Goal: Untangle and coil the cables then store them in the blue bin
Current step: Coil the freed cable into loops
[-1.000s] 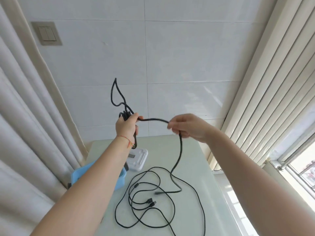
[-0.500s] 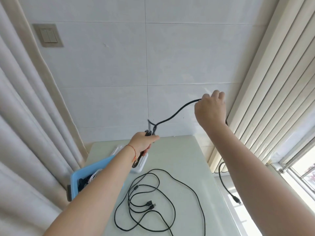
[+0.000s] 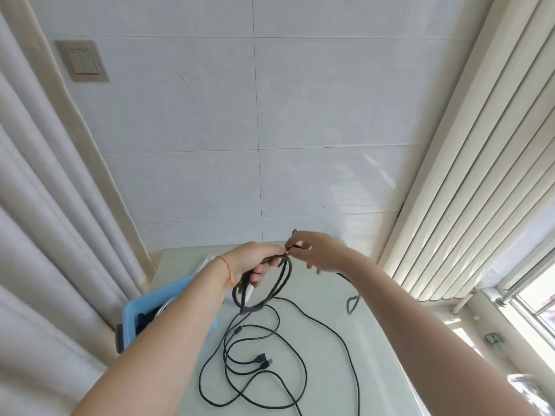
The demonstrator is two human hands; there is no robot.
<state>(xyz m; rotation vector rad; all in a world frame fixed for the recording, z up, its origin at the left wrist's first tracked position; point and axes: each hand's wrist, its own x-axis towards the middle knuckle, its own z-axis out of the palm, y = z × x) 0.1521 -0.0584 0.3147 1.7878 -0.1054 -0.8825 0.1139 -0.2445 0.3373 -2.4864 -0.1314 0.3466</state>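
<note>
My left hand (image 3: 255, 262) grips the top of a black cable coil (image 3: 270, 291) that hangs in loops above the pale table (image 3: 372, 349). My right hand (image 3: 318, 253) pinches the same cable right beside the left fingers; the cable's loose tail (image 3: 351, 303) curls down below the right wrist. More black cables (image 3: 255, 358) lie in tangled loops on the table, their plugs near the middle. The blue bin (image 3: 141, 307) stands at the table's left edge, partly hidden by my left forearm, with dark and white cables inside.
A white object (image 3: 205, 262) lies behind my left wrist near the back wall. Curtains hang on the left (image 3: 45, 235) and right (image 3: 480, 175). A window (image 3: 534, 295) is at the far right. A wall switch (image 3: 81, 61) sits high on the left.
My right hand has swung down and left from high on the right to meet the left hand, laying another loop onto the coil. The coil is now larger.
</note>
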